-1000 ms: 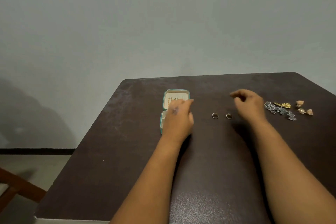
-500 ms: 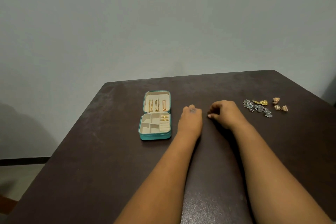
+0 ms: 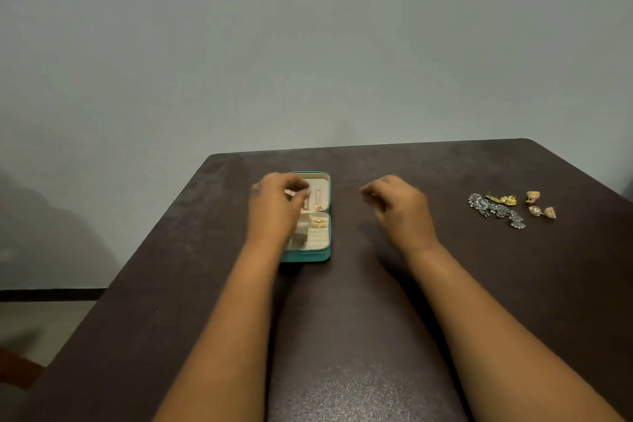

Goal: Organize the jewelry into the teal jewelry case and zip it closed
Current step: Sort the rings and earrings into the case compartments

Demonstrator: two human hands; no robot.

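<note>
Left hand [image 3: 274, 205] over the open teal case [image 3: 313, 255], covering its left half. Grip narrow: fingers curled in toward the thumb over the lid half. A small pale glint shows at the fingertips; too blurred to tell whether anything is pinched there.

Case: lies open flat on the bench [image 3: 342, 336], hinge running left to right, lid half farther from the person. Rounded corners, teal outer shell, cream lining. Lid half holds thin gold drop earrings [image 3: 318, 199], hanging straight. Near half is divided into small compartments; gold pieces [image 3: 319, 223] sit in the upper right one, and ridged ring rolls show below them.

Right hand [image 3: 400, 209] well right of the case, above the bench. Fingers loosely curled, thumb and forefinger close together; contents of grip cannot be told.

Far right, well apart from both hands: a loose group of jewelry. A silver-grey filigree piece [image 3: 496, 211], long and lumpy; a yellow-gold piece [image 3: 503, 199] just behind it; small bell-shaped gold earrings [image 3: 543, 211] to its right.

Bench: dark brown, matt, faintly speckled, rounded far corners. Bare surface between case and right hand, and across the near half around both forearms.
</note>
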